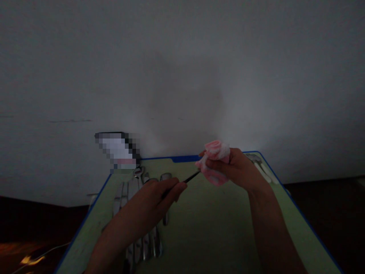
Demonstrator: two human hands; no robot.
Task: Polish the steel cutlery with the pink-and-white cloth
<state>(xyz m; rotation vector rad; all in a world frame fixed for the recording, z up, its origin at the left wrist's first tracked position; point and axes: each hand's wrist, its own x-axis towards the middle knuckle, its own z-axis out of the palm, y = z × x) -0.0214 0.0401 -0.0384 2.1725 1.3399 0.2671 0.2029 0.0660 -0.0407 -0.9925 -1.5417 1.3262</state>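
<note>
My left hand is closed round the end of a thin, dark utensil handle, which slants up to the right. Its far end disappears into a pink and white cloth, so the kind of utensil is hidden. That cloth is bunched in my right hand, with the fingers and thumb pressed round it. Below and beside my left forearm lie several metal pieces of cutlery in a row, partly covered by the arm. One more metal piece lies just under my left hand.
The green tabletop has a blue edge and stands against a grey wall. A propped device with a pixelated screen is at the back left corner. White-handled cutlery lies at the back right. A thin cable runs at lower left.
</note>
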